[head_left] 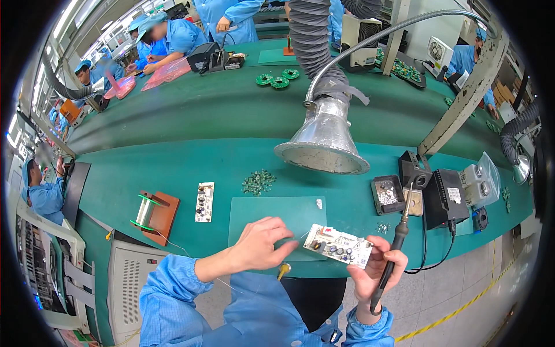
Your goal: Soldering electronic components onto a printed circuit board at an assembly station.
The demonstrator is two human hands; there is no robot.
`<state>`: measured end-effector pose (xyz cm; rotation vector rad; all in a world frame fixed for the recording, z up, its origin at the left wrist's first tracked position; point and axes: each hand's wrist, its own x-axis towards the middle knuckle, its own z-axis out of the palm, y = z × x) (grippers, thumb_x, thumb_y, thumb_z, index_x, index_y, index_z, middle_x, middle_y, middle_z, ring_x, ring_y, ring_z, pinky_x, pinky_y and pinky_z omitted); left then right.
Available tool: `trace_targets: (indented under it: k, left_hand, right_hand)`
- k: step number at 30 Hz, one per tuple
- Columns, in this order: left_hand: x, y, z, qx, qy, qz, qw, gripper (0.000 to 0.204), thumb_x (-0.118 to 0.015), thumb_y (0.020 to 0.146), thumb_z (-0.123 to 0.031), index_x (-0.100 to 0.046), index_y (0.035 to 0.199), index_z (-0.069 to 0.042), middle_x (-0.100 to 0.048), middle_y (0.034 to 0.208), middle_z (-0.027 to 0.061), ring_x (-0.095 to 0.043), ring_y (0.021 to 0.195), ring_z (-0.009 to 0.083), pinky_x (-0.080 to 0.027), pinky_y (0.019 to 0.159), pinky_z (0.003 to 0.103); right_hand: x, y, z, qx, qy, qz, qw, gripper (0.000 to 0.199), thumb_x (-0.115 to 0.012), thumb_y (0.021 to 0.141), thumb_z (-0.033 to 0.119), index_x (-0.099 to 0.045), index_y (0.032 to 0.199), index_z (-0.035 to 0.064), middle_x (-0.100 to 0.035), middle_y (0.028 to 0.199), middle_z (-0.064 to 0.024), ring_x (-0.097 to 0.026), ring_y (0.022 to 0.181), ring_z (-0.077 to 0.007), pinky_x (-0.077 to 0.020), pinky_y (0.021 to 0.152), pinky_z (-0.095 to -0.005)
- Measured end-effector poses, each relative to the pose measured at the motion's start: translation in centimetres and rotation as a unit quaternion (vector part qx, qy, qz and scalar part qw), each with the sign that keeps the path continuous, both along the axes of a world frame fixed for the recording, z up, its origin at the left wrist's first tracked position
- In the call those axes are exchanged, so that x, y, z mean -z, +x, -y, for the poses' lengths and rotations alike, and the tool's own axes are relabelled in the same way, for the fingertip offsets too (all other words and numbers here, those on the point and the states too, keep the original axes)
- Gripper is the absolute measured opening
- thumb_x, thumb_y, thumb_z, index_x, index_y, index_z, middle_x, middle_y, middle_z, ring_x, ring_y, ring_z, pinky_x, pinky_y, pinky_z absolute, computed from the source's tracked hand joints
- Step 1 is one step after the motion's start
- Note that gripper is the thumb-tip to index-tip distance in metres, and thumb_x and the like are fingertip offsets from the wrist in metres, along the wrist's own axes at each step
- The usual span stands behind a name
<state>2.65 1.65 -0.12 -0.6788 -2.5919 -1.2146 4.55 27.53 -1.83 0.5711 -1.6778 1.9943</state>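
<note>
My right hand (378, 274) grips a white circuit board (338, 246) by its right end, between thumb and fingers. The same hand also holds a soldering iron (398, 240) with a black handle, its metal tip pointing up and away. The board is tilted, with capacitors and a red part on its upper face. Just left of it, my left hand (263, 246) is closed, fingers bent toward the thumb. A thin solder wire (178, 247) runs from a spool (145, 211) on a brown stand past my left forearm, and its end shows between my left fingertips and the board.
A second white board (204, 202) and a pile of small green boards (259, 182) lie on the green mat. A metal fume hood (324, 139) hangs above. To the right stand a parts box (388, 194), an iron holder (414, 173) and a black soldering station (446, 198). Co-workers sit beyond.
</note>
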Motion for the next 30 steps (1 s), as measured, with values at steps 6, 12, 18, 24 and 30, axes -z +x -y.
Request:
trace_targets:
  k: [6,12,18,24,30]
  left_hand:
    - [0.9,0.6,0.2,-0.002,-0.162,0.000,0.987,0.008,-0.073,0.078,-0.011,-0.069,0.083,-0.006,-0.062,0.077,0.0060,-0.063,0.073,0.0257,-0.052,0.062,0.037]
    - [1.0,0.6,0.3,-0.012,-0.142,-0.033,0.989,0.006,-0.072,0.078,-0.008,-0.070,0.084,-0.006,-0.062,0.076,0.0060,-0.063,0.069,0.0250,-0.052,0.059,0.037]
    - [0.9,0.7,0.3,-0.017,-0.129,-0.048,0.990,0.009,-0.071,0.079,-0.006,-0.070,0.088,-0.005,-0.063,0.075,0.0063,-0.063,0.066,0.0251,-0.052,0.057,0.036]
    - [0.9,0.9,0.2,-0.007,-0.126,-0.030,0.992,0.013,-0.073,0.079,-0.010,-0.070,0.090,-0.006,-0.064,0.080,0.0063,-0.063,0.070,0.0255,-0.052,0.058,0.036]
    - [-1.0,0.6,-0.2,-0.038,-0.082,-0.080,0.993,0.022,-0.076,0.075,-0.011,-0.069,0.095,-0.005,-0.065,0.091,0.0084,-0.063,0.076,0.0258,-0.052,0.062,0.036]
  right_hand:
    - [0.1,-0.3,-0.2,0.012,0.005,0.004,1.000,0.068,-0.085,0.073,0.006,-0.038,0.121,0.0122,-0.056,0.126,-0.0224,-0.063,0.107,-0.0260,-0.0545,0.091,-0.0380]
    - [0.0,-0.3,0.1,0.017,-0.008,0.018,1.000,0.067,-0.084,0.072,0.005,-0.039,0.122,0.0119,-0.056,0.127,-0.0217,-0.064,0.105,-0.0251,-0.0535,0.091,-0.0379]
    - [0.2,-0.2,0.4,0.024,-0.020,0.032,0.999,0.069,-0.087,0.068,0.002,-0.039,0.117,0.0132,-0.059,0.123,-0.0231,-0.065,0.104,-0.0253,-0.0549,0.089,-0.0366]
    - [0.3,-0.2,0.3,0.014,-0.012,0.018,1.000,0.067,-0.084,0.072,0.006,-0.040,0.122,0.0115,-0.057,0.126,-0.0213,-0.064,0.104,-0.0240,-0.0529,0.091,-0.0372]
    - [0.7,-0.2,0.1,0.019,-0.008,0.014,1.000,0.067,-0.085,0.073,0.008,-0.040,0.123,0.0127,-0.057,0.126,-0.0213,-0.063,0.104,-0.0236,-0.0526,0.090,-0.0364]
